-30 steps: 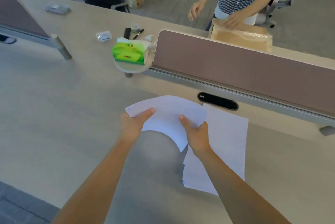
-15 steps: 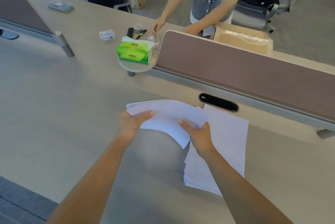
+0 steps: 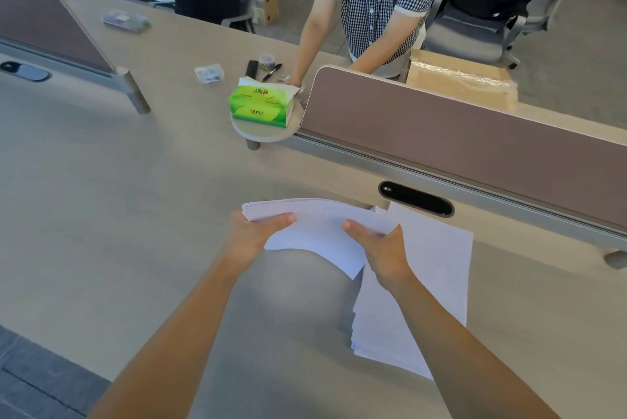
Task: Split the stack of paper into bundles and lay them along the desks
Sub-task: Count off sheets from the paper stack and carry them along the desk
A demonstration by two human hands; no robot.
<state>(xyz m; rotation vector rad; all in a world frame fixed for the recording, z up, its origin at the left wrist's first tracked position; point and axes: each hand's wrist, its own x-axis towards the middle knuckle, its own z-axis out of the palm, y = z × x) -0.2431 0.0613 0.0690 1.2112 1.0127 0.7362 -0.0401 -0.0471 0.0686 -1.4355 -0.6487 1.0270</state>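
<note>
Both hands are on the same bundle (image 3: 319,225) of white sheets. The left hand (image 3: 252,232) pinches its left end, thumb on top and fingers tucked under. The right hand (image 3: 380,245) does the same at the right end. The bundle is up off the desk (image 3: 101,198) and sags a bit at the near corner.

Just right of it, partly under the right forearm, the stack (image 3: 427,283) lies flat on the desk, near the cable slot (image 3: 415,198) below the divider panel (image 3: 458,133).

So I'd say this is the carry step: one bundle split off, not laid down yet. There's loads of bare desk to the left, so next is probably swinging it that way and setting it down flat, well apart from the stack. Keep both pinches firm or the loose sheets could fan out.
</note>
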